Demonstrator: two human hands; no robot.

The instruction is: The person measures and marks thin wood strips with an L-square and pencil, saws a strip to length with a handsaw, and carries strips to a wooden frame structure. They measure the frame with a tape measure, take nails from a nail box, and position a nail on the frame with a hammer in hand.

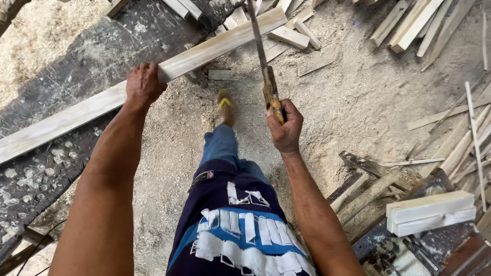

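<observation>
Your left arm reaches straight out from the shoulder, elbow nearly locked, and your left hand (144, 84) lies palm down on a long pale wooden plank (102, 99). The fingers curl over its far edge and press it flat against the dark, sawdust-strewn workbench (66, 66). The plank runs diagonally from the lower left up toward the top centre, and its far end juts past the bench edge over the floor.

Your right arm is bent a little at the elbow, the forearm rising toward the middle of the view. Your right hand (284, 128) is closed in a tight fist around the worn wooden handle of a handsaw (266, 66), knuckles turned outward. The saw's blade points away from you and crosses the plank near its overhanging end; whether the teeth are in the wood cannot be told.

Your forward foot, in a yellow-strapped sandal (225, 105), stands on the sawdust floor between the two hands. Two short pale wood blocks (430, 212) lie stacked at lower right, and loose offcuts (409, 20) are piled at upper right.
</observation>
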